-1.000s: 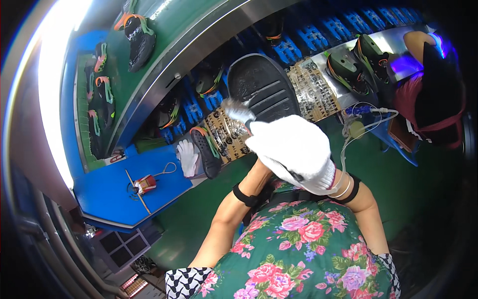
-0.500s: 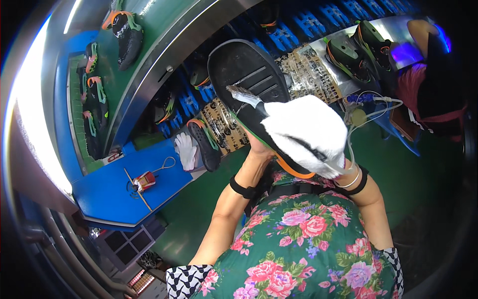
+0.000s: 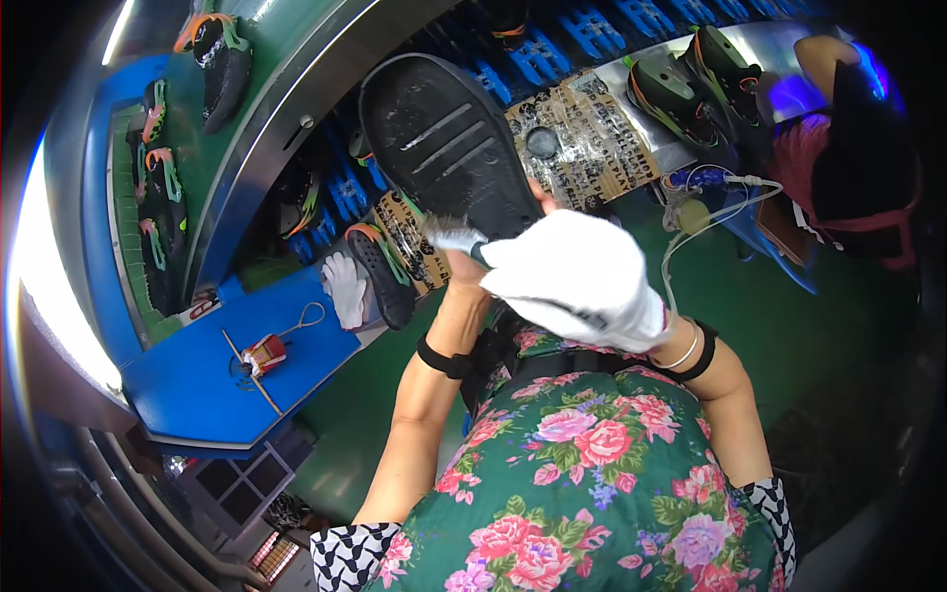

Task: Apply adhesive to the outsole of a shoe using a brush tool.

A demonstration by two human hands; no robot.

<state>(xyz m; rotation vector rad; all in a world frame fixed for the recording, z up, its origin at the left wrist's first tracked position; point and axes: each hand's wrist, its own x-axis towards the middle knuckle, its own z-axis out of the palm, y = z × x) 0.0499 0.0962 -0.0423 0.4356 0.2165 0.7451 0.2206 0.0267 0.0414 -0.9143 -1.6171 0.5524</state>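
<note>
My left hand grips a black shoe from beneath, fingertips showing past its right edge. The shoe's broad face with several grooves is turned up, its rounded end pointing away from me. In a white glove, my right hand is closed on a brush with pale bristles. The bristles lie over the shoe's near left edge; whether they touch it I cannot tell. The glove covers the shoe's near end. Beyond the shoe, a small round dark dish sits on a taped cardboard sheet.
Black shoes stand on the conveyor at right, near another person's arm. Blue racks line the back. At left are a blue table with a red can, white gloves and a perforated black shoe.
The brush has moved from the shoe's grooved middle toward its near left edge. Shoe and hands have shifted left in view, and the round dish has come into sight.
</note>
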